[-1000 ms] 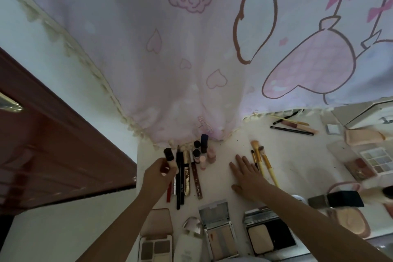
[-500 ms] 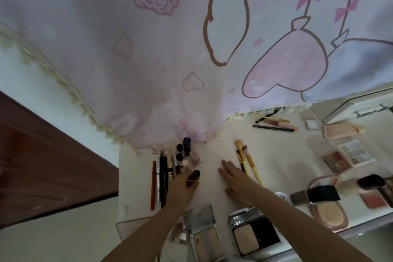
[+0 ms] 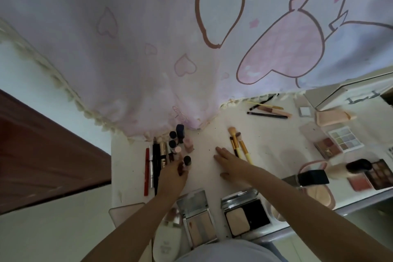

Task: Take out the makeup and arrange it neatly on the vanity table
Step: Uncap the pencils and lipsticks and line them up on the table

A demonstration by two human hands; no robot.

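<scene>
Head view, left hand still gripping black-capped bottle — seemingly upright, barely shifted.

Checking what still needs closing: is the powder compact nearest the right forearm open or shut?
Open. The powder compact has its lid raised behind it, and the pale powder pan and black tray compartment lie exposed.

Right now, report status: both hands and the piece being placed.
Left hand grips black-capped bottle, upright on vanity table. Right hand flat, open, beside yellow-handled brushes. Small bottles crowd just behind.
</scene>
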